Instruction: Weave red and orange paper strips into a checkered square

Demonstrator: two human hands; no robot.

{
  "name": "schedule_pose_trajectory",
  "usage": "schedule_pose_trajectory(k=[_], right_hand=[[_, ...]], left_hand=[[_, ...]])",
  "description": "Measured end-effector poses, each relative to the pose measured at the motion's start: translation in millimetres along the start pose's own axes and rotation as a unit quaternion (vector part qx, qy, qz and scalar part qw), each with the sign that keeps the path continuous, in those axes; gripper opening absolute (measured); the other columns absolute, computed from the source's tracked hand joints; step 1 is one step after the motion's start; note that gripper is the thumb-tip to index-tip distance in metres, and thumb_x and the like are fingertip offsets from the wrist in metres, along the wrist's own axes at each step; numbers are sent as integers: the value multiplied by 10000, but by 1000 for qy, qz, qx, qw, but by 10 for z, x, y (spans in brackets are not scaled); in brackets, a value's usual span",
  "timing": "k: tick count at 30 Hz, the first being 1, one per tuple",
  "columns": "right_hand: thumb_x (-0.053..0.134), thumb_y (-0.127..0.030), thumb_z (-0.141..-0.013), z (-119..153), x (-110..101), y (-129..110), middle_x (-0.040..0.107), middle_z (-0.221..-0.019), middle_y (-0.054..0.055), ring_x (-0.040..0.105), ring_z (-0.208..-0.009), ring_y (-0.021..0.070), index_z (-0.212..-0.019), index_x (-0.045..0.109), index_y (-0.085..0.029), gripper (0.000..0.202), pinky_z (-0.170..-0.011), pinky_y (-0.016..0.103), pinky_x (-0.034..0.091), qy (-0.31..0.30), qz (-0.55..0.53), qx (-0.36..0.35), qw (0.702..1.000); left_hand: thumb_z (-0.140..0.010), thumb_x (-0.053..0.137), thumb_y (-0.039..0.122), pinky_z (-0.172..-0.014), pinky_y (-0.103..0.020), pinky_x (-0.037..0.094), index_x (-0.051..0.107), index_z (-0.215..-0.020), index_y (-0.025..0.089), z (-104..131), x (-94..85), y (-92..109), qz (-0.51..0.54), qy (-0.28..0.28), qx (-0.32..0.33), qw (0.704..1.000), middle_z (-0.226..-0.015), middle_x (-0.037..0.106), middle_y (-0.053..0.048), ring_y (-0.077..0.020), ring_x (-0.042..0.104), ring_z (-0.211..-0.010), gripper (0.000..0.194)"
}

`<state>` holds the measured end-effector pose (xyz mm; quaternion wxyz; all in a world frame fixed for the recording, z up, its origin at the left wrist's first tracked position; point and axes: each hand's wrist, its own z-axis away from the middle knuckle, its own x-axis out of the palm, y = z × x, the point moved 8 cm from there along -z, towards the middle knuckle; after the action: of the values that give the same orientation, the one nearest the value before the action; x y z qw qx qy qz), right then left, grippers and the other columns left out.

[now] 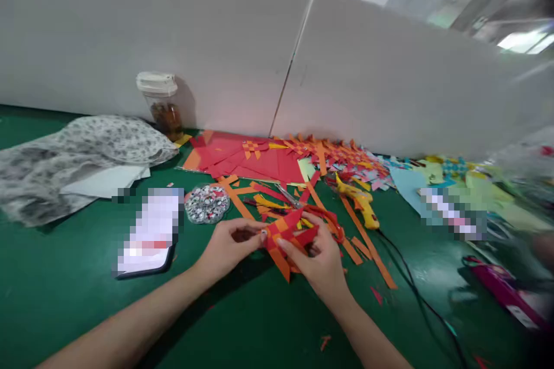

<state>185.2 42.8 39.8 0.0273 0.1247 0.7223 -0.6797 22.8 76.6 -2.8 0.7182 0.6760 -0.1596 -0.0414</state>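
Looks like a woven paper fish [277, 232], checkered in red and orange, with a small googly eye [264, 233] at the left end and a pointed orange fin [281, 267] slanting downward. Held up between left hand [230, 247], near the eye, and right hand [322, 258], opposite.

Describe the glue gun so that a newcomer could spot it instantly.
On the green table, find the person's right hand, which helps hold a woven red-and-orange paper fish. Look beyond that hand, to its right, by a long orange paper strip: there lies the glue gun. Its bulky yellow body and black cord set it apart from the flat paper nearby.
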Motion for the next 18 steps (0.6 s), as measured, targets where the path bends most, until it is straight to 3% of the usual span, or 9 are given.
schedule_pose_trajectory(k=[18], right_hand=[[743,-269,-651,-17,14,94,696,-931,52,683,-826,233,-1164,444,-246,594,-721,335,576,-7,-26,16,1000]], left_hand=[[-671,698,234,-672,-281,536,723,-868,158,12,26,36,-11,-8,3,1000,-828,744,-75,-178,673,-709,212]])
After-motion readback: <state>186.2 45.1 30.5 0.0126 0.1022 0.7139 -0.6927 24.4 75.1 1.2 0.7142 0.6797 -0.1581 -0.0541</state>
